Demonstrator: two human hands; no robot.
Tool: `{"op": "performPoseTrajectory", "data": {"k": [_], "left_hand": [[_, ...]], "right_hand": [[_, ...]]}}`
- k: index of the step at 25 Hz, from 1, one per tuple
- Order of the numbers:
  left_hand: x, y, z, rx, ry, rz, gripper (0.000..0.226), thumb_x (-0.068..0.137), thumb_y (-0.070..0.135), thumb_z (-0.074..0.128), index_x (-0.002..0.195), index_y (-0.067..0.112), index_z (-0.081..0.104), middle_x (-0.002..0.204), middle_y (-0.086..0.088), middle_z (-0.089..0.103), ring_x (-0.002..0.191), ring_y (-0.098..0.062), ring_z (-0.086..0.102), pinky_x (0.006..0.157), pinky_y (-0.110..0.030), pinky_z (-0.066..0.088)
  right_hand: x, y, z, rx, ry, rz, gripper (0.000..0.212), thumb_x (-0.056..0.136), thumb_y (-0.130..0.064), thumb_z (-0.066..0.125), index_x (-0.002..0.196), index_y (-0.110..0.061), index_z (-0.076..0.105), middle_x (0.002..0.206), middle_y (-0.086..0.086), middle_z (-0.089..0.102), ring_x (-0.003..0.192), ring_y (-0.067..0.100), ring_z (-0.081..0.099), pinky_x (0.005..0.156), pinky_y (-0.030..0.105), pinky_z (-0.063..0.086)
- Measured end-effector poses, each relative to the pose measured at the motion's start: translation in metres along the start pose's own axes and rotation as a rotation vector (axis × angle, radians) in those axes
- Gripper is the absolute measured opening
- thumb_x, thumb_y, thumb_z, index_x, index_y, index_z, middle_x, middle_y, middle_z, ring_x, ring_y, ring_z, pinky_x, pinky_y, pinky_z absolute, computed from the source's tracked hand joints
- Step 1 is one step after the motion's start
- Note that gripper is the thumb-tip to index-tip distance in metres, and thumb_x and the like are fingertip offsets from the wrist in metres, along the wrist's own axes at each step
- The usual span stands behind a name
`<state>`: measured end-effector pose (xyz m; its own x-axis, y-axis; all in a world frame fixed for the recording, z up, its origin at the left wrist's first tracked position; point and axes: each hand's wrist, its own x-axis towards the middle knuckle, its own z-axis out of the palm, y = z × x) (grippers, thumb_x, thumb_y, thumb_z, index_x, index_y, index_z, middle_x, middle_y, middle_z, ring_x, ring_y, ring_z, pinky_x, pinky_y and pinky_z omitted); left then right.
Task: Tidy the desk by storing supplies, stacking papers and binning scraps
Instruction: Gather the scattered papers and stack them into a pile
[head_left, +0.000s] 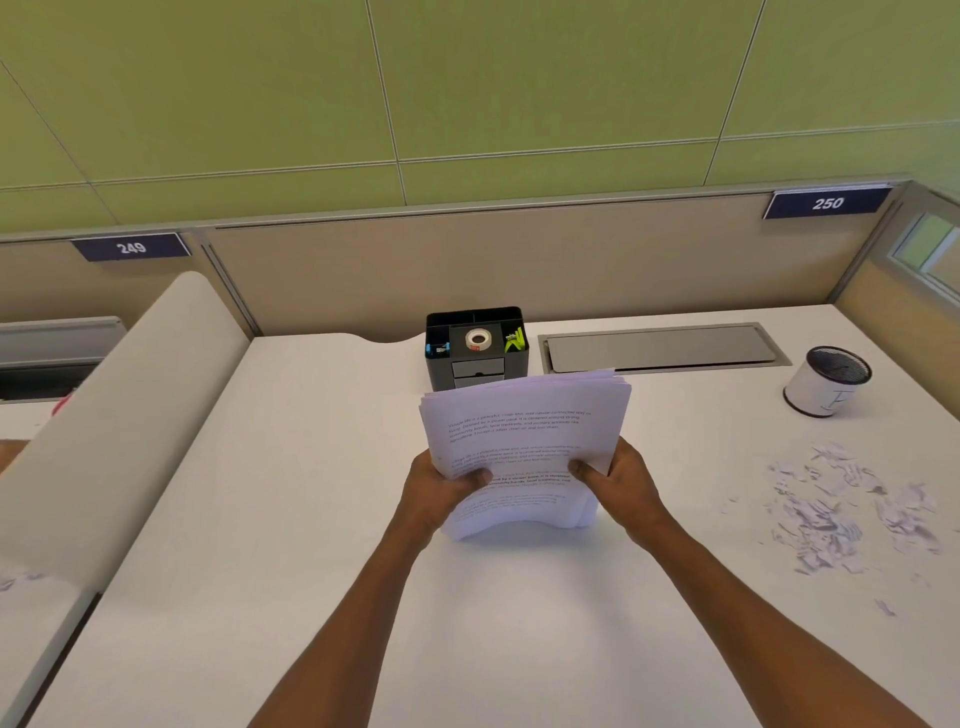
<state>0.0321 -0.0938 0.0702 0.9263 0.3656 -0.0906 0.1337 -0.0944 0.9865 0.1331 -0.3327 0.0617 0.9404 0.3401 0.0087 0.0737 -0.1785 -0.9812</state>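
Papers: stack of printed sheets (524, 447) held upright near the middle of the desk (311, 519), its lower edge resting on or just above the surface, top leaning away toward the far side.
Left hand (441, 491): grips the stack's left edge low down, thumb across the printed face, fingers curled behind and out of sight.
Right hand (613, 480): mirrors it on the right edge, thumb on the face, fingers wrapped round the back.
Handling: sheets look light and floppy; the bottom edge bows and the top corners fan unevenly, so the pile is not yet square. Loose pages will likely slide against each other. Holding both side edges low, as now, suits tapping the bottom edge on the desk to align them; a looser hold would let the sheets settle.
Organiser (478, 345): black desk caddy just beyond the stack, against the far partition, with a tape roll (478, 340) in the middle compartment, something blue at left and something yellow-green at right.
Scraps (852, 509): torn paper bits scattered at the right of the desk, well apart from the stack, not yet binned.
Bin (827, 382): small round mesh container, far right, beyond the scraps.
Cable tray lid (660, 348): grey panel set into the desk, far side, between organiser and bin.
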Motion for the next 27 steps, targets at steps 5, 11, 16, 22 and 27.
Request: {"op": "performPoseTrajectory", "data": {"k": [5, 11, 16, 22, 27], "left_hand": [[-0.008, -0.01, 0.002, 0.033, 0.045, -0.027, 0.055, 0.066, 0.034, 0.083, 0.117, 0.02, 0.068, 0.111, 0.001, 0.074, 0.099, -0.02, 0.07, 0.083, -0.039, 0.062], [-0.014, -0.015, 0.01, 0.037, 0.119, -0.025, 0.054, 0.068, 0.036, 0.08, 0.117, 0.016, 0.068, 0.11, -0.002, 0.074, 0.098, -0.023, 0.07, 0.082, -0.04, 0.062], [-0.017, -0.018, 0.013, 0.027, 0.102, -0.027, 0.056, 0.075, 0.037, 0.078, 0.124, 0.014, 0.064, 0.115, -0.004, 0.072, 0.103, -0.025, 0.069, 0.087, -0.046, 0.061], [-0.018, -0.016, 0.012, 0.03, 0.104, -0.031, 0.038, 0.081, 0.029, 0.08, 0.116, 0.02, 0.067, 0.11, -0.003, 0.074, 0.101, -0.023, 0.07, 0.086, -0.043, 0.061], [-0.018, -0.011, 0.016, 0.02, 0.092, -0.026, 0.046, 0.076, 0.039, 0.071, 0.115, 0.016, 0.067, 0.111, -0.007, 0.073, 0.101, -0.025, 0.07, 0.087, -0.048, 0.06]], "right_hand": [[-0.001, 0.006, -0.005, -0.087, -0.086, 0.042, 0.04, 0.086, -0.015, 0.074, 0.12, -0.028, 0.056, 0.111, -0.01, 0.068, 0.101, 0.01, 0.065, 0.08, 0.02, 0.055], [0.002, 0.014, -0.007, -0.301, -0.006, -0.021, 0.025, 0.092, -0.007, 0.062, 0.116, -0.017, 0.063, 0.103, -0.006, 0.067, 0.089, 0.014, 0.063, 0.069, 0.006, 0.043], [0.001, 0.014, -0.011, -0.367, -0.054, -0.041, 0.029, 0.098, -0.004, 0.05, 0.123, -0.013, 0.06, 0.11, -0.003, 0.066, 0.096, 0.018, 0.061, 0.078, 0.021, 0.044], [0.0, 0.009, -0.012, -0.273, -0.056, -0.001, 0.029, 0.093, -0.013, 0.064, 0.121, -0.022, 0.059, 0.106, -0.012, 0.066, 0.094, 0.008, 0.064, 0.069, 0.006, 0.046], [0.0, 0.009, -0.002, -0.241, -0.037, -0.008, 0.03, 0.095, -0.01, 0.061, 0.124, -0.013, 0.059, 0.112, -0.002, 0.067, 0.099, 0.018, 0.063, 0.075, 0.012, 0.046]]}}
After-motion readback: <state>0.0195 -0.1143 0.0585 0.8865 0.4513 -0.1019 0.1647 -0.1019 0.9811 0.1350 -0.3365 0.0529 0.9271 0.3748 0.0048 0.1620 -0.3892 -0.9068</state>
